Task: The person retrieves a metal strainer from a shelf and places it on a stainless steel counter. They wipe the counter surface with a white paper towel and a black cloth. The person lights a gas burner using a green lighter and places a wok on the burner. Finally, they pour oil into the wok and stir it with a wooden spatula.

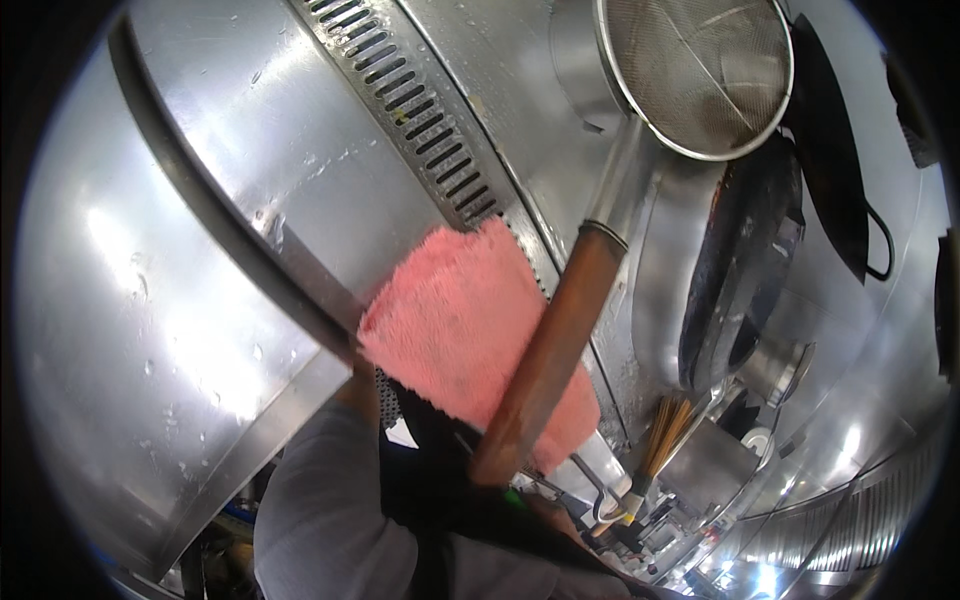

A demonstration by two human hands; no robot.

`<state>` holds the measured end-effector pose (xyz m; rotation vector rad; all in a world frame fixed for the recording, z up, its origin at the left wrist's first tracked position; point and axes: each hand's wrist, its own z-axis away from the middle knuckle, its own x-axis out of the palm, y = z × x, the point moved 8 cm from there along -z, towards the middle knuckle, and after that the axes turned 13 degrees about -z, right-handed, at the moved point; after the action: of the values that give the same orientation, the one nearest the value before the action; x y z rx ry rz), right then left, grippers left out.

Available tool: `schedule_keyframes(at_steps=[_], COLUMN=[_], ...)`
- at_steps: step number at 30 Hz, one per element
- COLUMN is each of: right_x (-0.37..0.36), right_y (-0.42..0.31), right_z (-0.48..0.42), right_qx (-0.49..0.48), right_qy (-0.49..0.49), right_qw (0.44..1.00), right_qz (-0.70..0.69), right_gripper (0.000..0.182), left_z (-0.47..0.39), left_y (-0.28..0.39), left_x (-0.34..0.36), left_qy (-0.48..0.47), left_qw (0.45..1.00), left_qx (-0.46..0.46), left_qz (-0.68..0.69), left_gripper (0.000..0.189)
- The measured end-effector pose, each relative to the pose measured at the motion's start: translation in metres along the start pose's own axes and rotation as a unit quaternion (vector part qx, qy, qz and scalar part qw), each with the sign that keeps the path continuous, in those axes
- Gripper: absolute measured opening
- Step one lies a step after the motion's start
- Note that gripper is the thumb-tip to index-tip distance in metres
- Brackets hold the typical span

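Note:
A pink fluffy cloth lies across the middle, over the end of a slotted steel drain strip. My left arm, in a grey sleeve, reaches up to the cloth's lower left edge; the cloth and the steel edge hide my left hand, and its grip cannot be told. Part of my right hand shows low in the picture, below the cloth; its fingers are mostly hidden. Close to the camera, the wooden handle of a round wire-mesh strainer crosses in front of the cloth.
A wide curved steel surface with water drops fills the left. Dark woks and a steel pan stand at the right. Below them are a bamboo wok brush, a metal hook and a rectangular steel container.

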<state>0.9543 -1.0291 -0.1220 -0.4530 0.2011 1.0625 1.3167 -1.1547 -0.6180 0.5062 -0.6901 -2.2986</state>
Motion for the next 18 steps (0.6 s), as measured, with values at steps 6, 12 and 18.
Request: schedule_keyframes(at_steps=[6, 12, 18], right_x=[-0.016, -0.106, -0.296], right_y=[-0.03, -0.116, -0.128], right_z=[0.052, 0.142, 0.14], right_qx=[-0.167, -0.237, -0.285], right_qy=[-0.025, 0.062, 0.413], right_qw=[0.984, 0.969, 0.864], right_qz=[0.052, 0.001, 0.048], right_gripper=[0.045, 0.044, 0.034], left_z=[0.106, 0.268, 0.303], left_y=[0.063, 0.108, 0.06], left_x=[-0.008, -0.025, -0.023], left_qy=[-0.114, -0.221, -0.252], left_qw=[0.963, 0.958, 0.964], left_qx=[0.049, -0.019, 0.009], left_qz=[0.238, 0.183, 0.082], left_gripper=[0.026, 0.028, 0.025])
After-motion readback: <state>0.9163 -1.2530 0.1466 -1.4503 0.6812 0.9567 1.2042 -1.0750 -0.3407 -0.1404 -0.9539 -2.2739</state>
